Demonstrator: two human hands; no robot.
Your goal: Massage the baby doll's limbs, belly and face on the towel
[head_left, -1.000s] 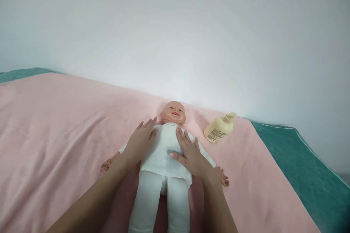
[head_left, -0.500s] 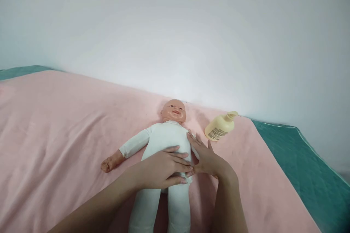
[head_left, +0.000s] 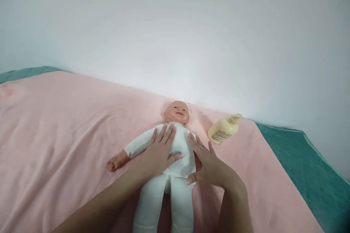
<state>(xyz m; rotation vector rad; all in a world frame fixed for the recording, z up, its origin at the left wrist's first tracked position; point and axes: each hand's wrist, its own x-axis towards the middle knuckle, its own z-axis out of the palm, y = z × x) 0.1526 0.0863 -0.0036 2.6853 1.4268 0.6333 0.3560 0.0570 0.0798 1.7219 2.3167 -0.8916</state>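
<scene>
A doll (head_left: 183, 149) with a white cloth body and a bald plastic head lies on its back on a pink sheet (head_left: 82, 116). My left hand (head_left: 160, 151) lies on the doll's chest and side, fingers spread toward its shoulder and neck, thumb across the belly. Against the other side of the torso rests my right hand (head_left: 206, 164), fingers apart near the shoulder and thumb by the hip. Neither hand grips anything. The doll's arm at the left stretches out on the sheet; its other arm is mostly hidden by my right hand.
A pale yellow pump bottle (head_left: 222, 129) stands on the pink sheet, right of the doll's head and beyond my right hand. Green bedding (head_left: 300, 160) shows at the right and far left. A plain white wall (head_left: 175, 36) rises behind the bed.
My left hand has moved from across the doll's belly up to its chest, fingers now pointing to the shoulder. My right hand stays at the doll's side. The whole view has shifted slightly.
</scene>
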